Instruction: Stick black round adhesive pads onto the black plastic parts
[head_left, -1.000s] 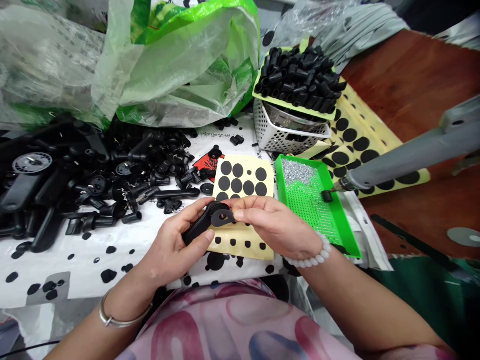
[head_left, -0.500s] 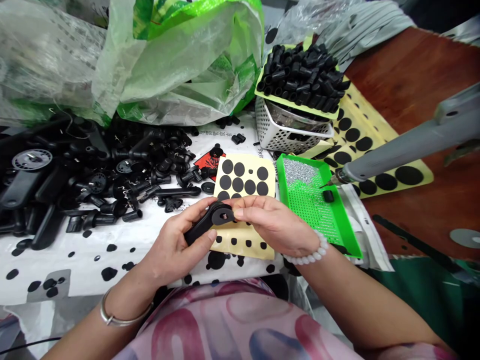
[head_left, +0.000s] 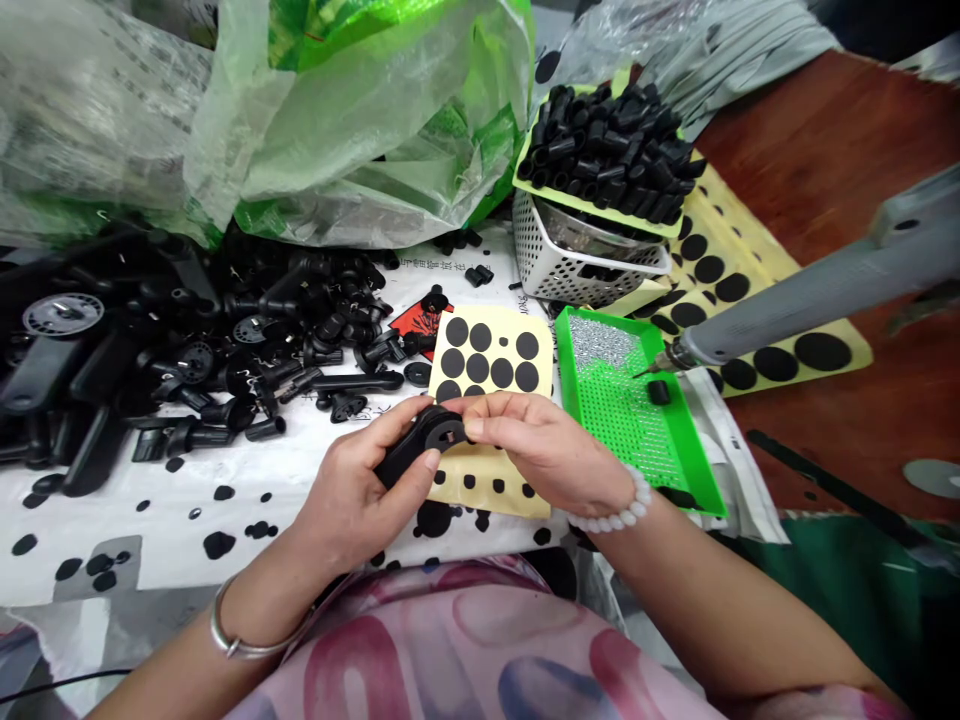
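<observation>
Over the yellow sticker sheet [head_left: 491, 355], our left hand [head_left: 367, 490] grips the black handle part [head_left: 405, 450] between thumb and fingers, and our right hand [head_left: 536, 440] pinches the edge of the black ring pad [head_left: 445, 432] at that part's round end; left of the sheet we have a heap of black parts [head_left: 300, 310] on the surface [head_left: 300, 520], right of it the green tray [head_left: 705, 450] with small metal pieces [head_left: 604, 340], and beyond its far right corner the white basket [head_left: 551, 255] under a pile of black tubes [head_left: 607, 150]
</observation>
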